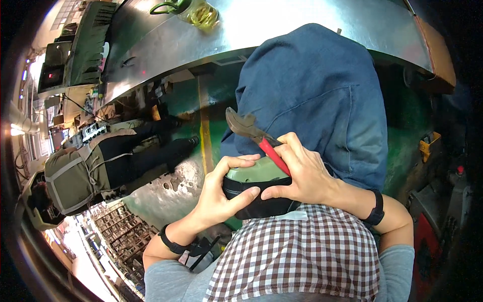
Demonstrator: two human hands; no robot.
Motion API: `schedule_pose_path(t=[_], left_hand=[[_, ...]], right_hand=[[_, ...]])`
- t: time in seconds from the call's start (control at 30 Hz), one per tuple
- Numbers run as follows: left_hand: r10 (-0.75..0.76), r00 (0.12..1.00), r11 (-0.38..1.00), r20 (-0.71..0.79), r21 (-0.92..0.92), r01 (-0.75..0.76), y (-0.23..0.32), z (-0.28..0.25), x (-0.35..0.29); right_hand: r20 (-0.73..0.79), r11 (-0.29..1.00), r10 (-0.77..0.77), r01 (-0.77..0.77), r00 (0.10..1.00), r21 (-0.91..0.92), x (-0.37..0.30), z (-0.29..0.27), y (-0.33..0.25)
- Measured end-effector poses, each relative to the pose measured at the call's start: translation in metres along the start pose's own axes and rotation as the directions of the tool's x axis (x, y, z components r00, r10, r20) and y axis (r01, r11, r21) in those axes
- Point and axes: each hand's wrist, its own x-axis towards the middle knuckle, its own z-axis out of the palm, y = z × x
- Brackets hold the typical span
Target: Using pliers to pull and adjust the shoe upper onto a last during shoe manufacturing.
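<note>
A green shoe last (254, 172) with a black shoe upper (265, 205) around it is held against my body, above my lap. My left hand (215, 196) is closed around its left side, fingers over the green face and thumb on the black edge. In my right hand (308, 173) is a pair of lasting pliers (260, 139) with red handles. Their dark metal jaws point up and left, away from the upper, and seem parted. My right thumb and palm also rest against the right side of the upper. The lower part of the upper is hidden.
A metal table (171, 45) spans the far side, with a yellow-green bottle (200, 15) on it. At the table's right end stands a brown box (436, 53). Another person (95, 173) is at the left, near a rack (121, 229). Dark and red machinery (430, 216) is at the right.
</note>
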Motion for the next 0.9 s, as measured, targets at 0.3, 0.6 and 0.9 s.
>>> schedule_pose_path(t=[0.3,0.6,0.9], left_hand=[[-0.007,0.996,1.0,-0.087,-0.029,0.004,-0.002,0.007,0.004],[-0.153,0.985,0.988,-0.084,-0.049,0.149,0.001,-0.002,0.033],[-0.165,0.985,0.521,0.059,-0.842,0.138,0.006,-0.008,0.089]], right_hand=[[0.031,0.999,-0.02,0.021,0.999,-0.043,0.003,0.0,0.007],[0.03,0.995,0.102,-0.102,0.994,0.004,0.016,-0.003,0.02],[-0.358,0.875,0.282,-0.086,0.89,0.477,0.01,-0.033,0.038]])
